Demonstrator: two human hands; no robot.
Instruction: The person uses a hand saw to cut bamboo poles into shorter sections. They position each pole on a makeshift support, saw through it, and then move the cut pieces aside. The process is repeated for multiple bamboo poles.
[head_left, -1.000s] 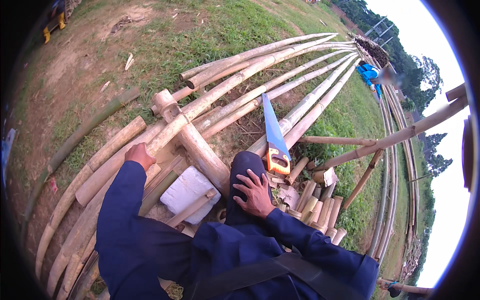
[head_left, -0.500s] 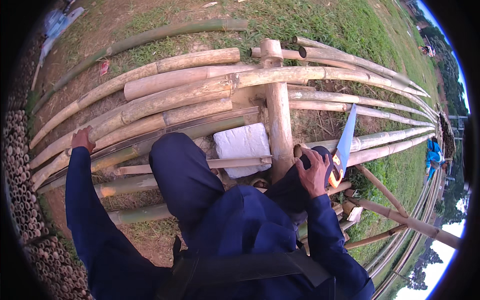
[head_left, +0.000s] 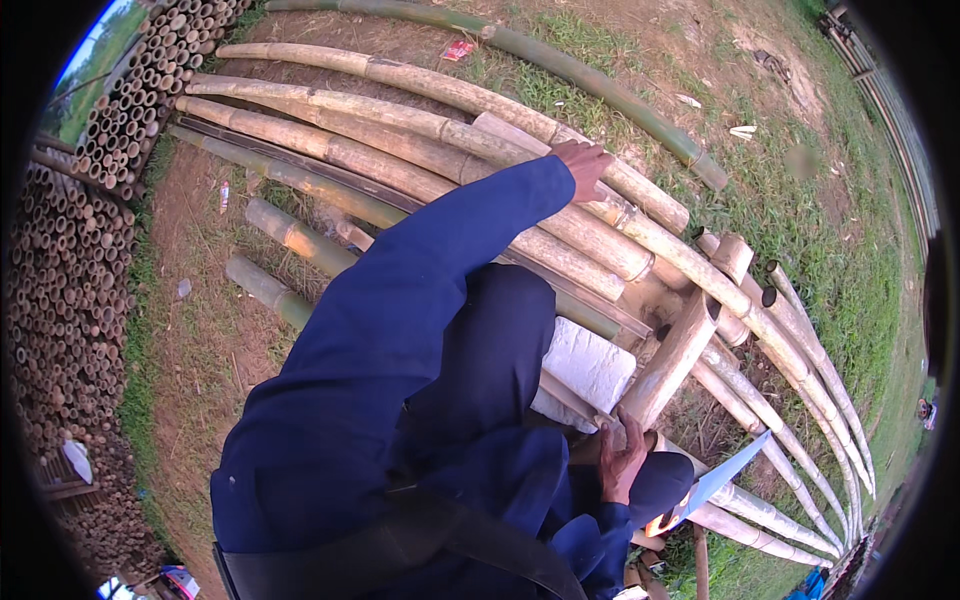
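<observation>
My left hand [head_left: 582,170] is curled over a long tan bamboo pole [head_left: 670,243], with my arm stretched across my knee. That pole lies across a short thick bamboo post [head_left: 675,355]. Close to the lower end of the post is my right hand [head_left: 622,462], beside my other knee, its thumb and fingers apart. I see nothing plainly held in it. A narrow wood strip [head_left: 568,396] ends near its fingertips and crosses a white block [head_left: 588,362]. Against the knee on the right leans a handsaw [head_left: 728,468] with a pale blue blade; its orange handle is partly hidden.
More bamboo poles [head_left: 400,75] lie alongside, and a green bamboo pole [head_left: 590,85] rests farther out on the grass. Stacked bamboo pieces [head_left: 70,270] show their cut ends at the left. Several poles [head_left: 810,350] converge toward the lower right.
The view has swung left. My left hand has moved along the poles toward the post. My right hand has left the knee and come down beside the post's lower end.
</observation>
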